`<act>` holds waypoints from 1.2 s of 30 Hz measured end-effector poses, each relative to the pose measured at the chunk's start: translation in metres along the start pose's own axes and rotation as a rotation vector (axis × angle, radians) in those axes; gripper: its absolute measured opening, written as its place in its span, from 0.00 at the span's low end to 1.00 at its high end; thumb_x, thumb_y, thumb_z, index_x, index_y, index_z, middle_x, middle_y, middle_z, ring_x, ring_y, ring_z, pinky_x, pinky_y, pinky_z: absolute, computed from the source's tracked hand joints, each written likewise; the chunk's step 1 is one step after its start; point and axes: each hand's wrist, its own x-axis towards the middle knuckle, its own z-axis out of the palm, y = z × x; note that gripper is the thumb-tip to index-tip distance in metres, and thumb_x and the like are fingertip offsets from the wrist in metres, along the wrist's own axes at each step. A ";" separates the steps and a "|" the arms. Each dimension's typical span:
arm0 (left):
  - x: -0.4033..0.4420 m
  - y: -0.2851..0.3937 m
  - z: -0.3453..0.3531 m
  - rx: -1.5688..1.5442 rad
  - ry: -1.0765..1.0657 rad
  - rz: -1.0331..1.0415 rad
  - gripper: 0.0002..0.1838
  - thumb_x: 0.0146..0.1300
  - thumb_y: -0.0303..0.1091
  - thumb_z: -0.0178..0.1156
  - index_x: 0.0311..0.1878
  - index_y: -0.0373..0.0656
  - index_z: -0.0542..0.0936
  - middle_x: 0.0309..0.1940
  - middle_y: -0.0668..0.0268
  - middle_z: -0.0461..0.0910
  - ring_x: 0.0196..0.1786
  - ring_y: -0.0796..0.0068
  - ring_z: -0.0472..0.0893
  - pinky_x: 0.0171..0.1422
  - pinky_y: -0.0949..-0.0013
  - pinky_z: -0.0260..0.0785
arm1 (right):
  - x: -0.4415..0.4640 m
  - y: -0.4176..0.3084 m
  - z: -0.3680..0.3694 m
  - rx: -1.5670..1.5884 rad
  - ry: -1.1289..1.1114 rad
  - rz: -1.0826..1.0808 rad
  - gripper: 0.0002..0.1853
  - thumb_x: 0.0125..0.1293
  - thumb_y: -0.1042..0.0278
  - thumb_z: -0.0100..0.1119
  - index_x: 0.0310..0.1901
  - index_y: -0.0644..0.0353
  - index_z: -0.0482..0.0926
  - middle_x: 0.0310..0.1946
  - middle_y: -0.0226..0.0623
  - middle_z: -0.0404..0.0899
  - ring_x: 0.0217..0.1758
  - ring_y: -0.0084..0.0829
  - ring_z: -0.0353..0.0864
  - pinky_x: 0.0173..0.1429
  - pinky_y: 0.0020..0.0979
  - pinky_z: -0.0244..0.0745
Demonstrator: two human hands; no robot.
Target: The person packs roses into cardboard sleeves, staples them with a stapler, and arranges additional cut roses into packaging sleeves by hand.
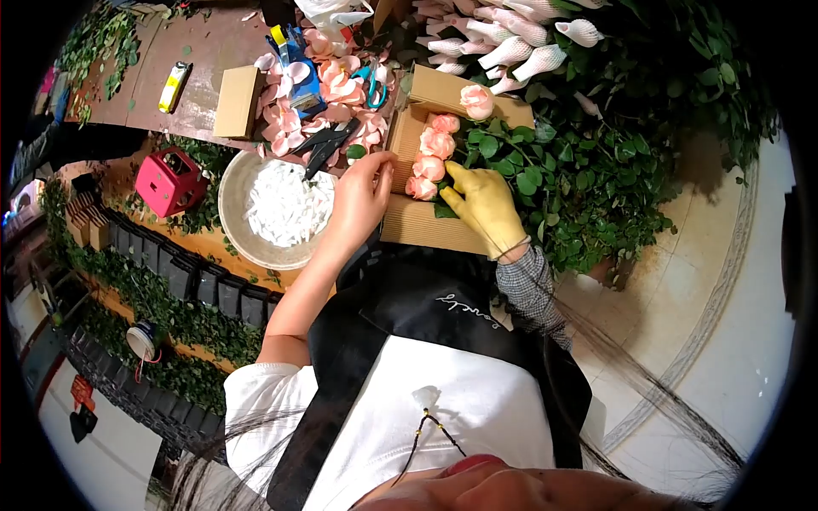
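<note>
A row of several peach roses (437, 143) lies along an open corrugated cardboard wrapper (436, 226), their leafy stems (520, 157) stretching right. My right hand (484, 207), in a yellow glove, has its thumb and forefinger around the base of the lowest rose (421, 188). At the wrapper's left edge is my bare left hand (366, 192), its fingers curled together. What lies inside those fingers, if anything, is hidden. One more rose (477, 101) rests higher, by the wrapper's upper flap. Black-handled cutters (326, 146) lie among loose petals (285, 124) just beyond my left hand.
A round tub (234, 223) of small white pieces stands left of my forearm. On the table are a cardboard block (237, 102), a blue tape dispenser (298, 68), teal scissors (373, 85) and a yellow-white cutter (175, 87). Netted roses (511, 47) lie at top right. A pink stool (170, 181) is left.
</note>
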 end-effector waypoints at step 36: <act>-0.005 0.044 0.062 1.009 -0.065 0.655 0.06 0.58 0.31 0.58 0.36 0.41 0.78 0.49 0.55 0.82 0.44 0.62 0.80 0.46 0.63 0.71 | 0.042 0.026 0.006 -0.097 0.301 0.201 0.14 0.68 0.57 0.59 0.49 0.56 0.82 0.33 0.45 0.86 0.36 0.48 0.86 0.43 0.48 0.79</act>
